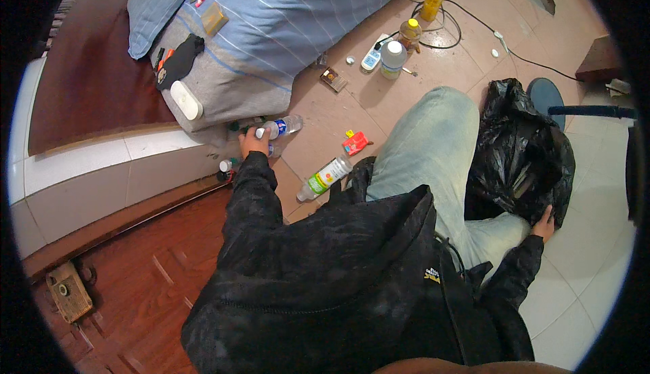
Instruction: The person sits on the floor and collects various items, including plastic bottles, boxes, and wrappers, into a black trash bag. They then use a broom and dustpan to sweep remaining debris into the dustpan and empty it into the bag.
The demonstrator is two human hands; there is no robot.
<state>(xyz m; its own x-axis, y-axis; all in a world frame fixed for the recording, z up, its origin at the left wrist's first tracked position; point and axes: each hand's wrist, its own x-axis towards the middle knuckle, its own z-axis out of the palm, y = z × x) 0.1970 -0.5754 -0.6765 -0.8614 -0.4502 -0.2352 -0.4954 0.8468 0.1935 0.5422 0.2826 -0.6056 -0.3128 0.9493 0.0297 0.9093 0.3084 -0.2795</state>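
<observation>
By the side of the bed, my left hand [254, 143] closes at the capped end of a clear plastic bottle [284, 127] with a blue label; some of its fingers are hidden. Close to that hand, another bottle with a white cap [226, 165] lies against the tiled ledge. An empty-looking bottle with a green and white label [325, 179] lies on the floor near my knee. At the right, my right hand [544, 224] grips the edge of a black plastic bag [520, 154], which sags beside my leg with its mouth partly spread.
A red packet [355, 143] and a small dark box [333, 79] lie on the tiles. Farther off stand a white-capped bottle [393, 60], two yellow-capped bottles [432, 1] and a power strip [374, 55] with a black cable. A round stand base [545, 99] is behind the bag.
</observation>
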